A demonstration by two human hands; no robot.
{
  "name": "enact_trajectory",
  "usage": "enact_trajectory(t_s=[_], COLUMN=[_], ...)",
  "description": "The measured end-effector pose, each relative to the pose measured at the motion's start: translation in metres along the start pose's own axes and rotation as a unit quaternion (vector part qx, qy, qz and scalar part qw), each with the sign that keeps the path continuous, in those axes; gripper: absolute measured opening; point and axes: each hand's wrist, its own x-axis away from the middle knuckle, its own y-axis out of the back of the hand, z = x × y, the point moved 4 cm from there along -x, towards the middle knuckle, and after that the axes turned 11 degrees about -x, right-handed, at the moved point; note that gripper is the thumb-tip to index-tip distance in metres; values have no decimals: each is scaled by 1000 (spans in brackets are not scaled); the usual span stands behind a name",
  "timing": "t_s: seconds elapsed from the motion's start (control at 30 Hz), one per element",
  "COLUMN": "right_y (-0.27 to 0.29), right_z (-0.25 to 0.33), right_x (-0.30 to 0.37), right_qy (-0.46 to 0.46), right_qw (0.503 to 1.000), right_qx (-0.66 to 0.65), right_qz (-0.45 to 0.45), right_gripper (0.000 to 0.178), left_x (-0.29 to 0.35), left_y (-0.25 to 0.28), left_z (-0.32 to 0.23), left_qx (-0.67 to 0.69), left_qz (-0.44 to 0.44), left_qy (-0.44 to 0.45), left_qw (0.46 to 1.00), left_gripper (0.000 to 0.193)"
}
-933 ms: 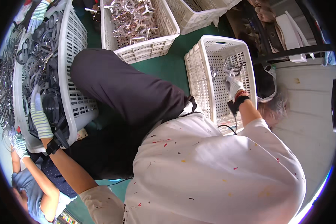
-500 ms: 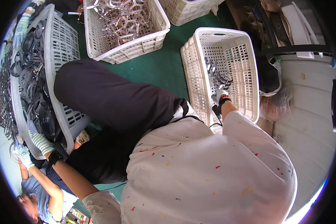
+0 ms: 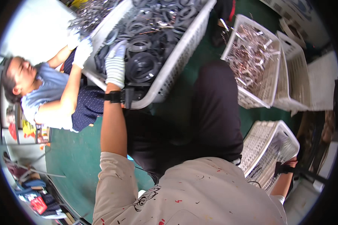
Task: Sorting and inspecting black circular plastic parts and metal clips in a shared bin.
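Observation:
My left hand [image 3: 115, 66], in a striped white glove, reaches into a large grey crate [image 3: 176, 62] piled with black ring-shaped parts [image 3: 142, 67]. Its fingers stretch out over the rings, next to a large round black one, and nothing shows in its grip. Far to the right, my gloved right hand [image 3: 287, 148] is inside a white perforated crate [image 3: 253, 148]. Blur and the crate's wall hide its fingers, so what it holds cannot be made out. Some dark parts [image 3: 256, 171] show through the crate's side.
A person [image 3: 54, 92] in striped gloves sits at the left, hands by a heap of thin metal parts [image 3: 92, 17]. A white crate of coppery metal clips [image 3: 251, 56] stands beyond my knee, beside another white crate [image 3: 298, 71]. Shelves [image 3: 26, 131] line the left side.
My view has swung toward the left, so the crates appear farther right. My left hand stays at the rings, now farther in over them. My right hand remains in the white crate.

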Motion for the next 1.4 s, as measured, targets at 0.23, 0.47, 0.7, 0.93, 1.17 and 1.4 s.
enact_trajectory(t_s=[0.23, 0.47, 0.7, 0.93, 1.17, 1.4], right_y=[-292, -557, -659, -696, -616, -605], right_z=[269, 280, 199, 211, 298, 264], right_x=[-84, -269, -388, -371, -317, -184], right_qy=[224, 444, 277, 308, 426, 219], right_qw=[925, 715, 737, 657, 806, 875], right_qx=[-38, 409, 580, 647, 346, -35], right_qz=[303, 353, 207, 234, 222, 430], right_gripper=[46, 45, 39, 45, 43, 31], left_x=[-1, 3, 12, 11, -2, -10], left_y=[4, 17, 25, 24, 11, -18], left_z=[7, 2, -7, -12, -17, 10], left_qx=[92, -15, -151, -199, -123, 247], left_qz=[-3, -37, -65, -35, 13, 36], left_qy=[71, 60, -25, -29, -4, 177], left_qw=[993, 997, 986, 979, 992, 952], left_gripper=[26, 26, 23, 24, 25, 34])
